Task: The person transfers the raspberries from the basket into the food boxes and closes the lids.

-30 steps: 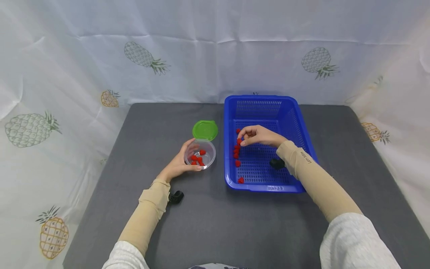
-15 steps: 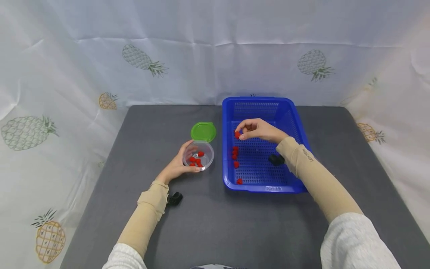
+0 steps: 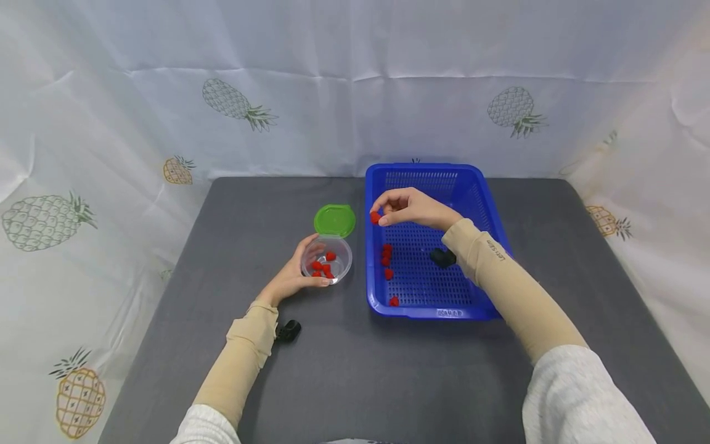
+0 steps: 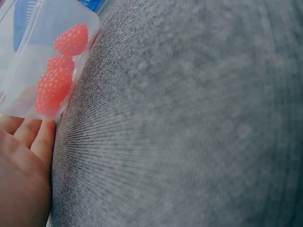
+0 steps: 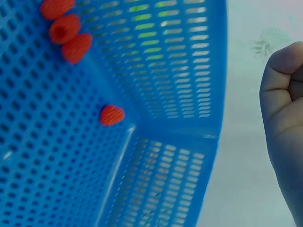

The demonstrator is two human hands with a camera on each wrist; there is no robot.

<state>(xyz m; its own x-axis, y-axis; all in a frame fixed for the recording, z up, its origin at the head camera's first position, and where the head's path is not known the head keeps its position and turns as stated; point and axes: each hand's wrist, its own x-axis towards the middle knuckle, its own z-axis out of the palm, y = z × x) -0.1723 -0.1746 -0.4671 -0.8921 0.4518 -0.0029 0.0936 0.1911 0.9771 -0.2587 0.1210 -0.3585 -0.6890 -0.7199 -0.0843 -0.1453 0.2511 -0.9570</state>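
My left hand (image 3: 292, 274) grips a round clear plastic container (image 3: 342, 266) on the table, thumb at the near side and fingers at the far side. Several red raspberries (image 3: 317, 265) lie inside it; the left wrist view shows some raspberries (image 4: 54, 87) through its wall. Over the left rim of a blue plastic basket (image 3: 424, 313), my right hand (image 3: 413, 206) pinches one raspberry (image 3: 375, 217) between thumb and fingertips. More raspberries (image 3: 386, 249) lie along the basket's left side. In the right wrist view a lone raspberry (image 5: 112, 115) sits near a basket corner.
The container's green lid (image 3: 335, 220) lies open behind it, seemingly joined at the rim. Basket and container stand side by side on a grey tabletop (image 3: 344, 376), with a narrow gap between. A pineapple-print curtain (image 3: 355, 123) hangs behind and at the sides.
My right hand has lifted a raspberry off the basket floor and carried it up and left to the basket's left rim. My left hand keeps its hold on the container.
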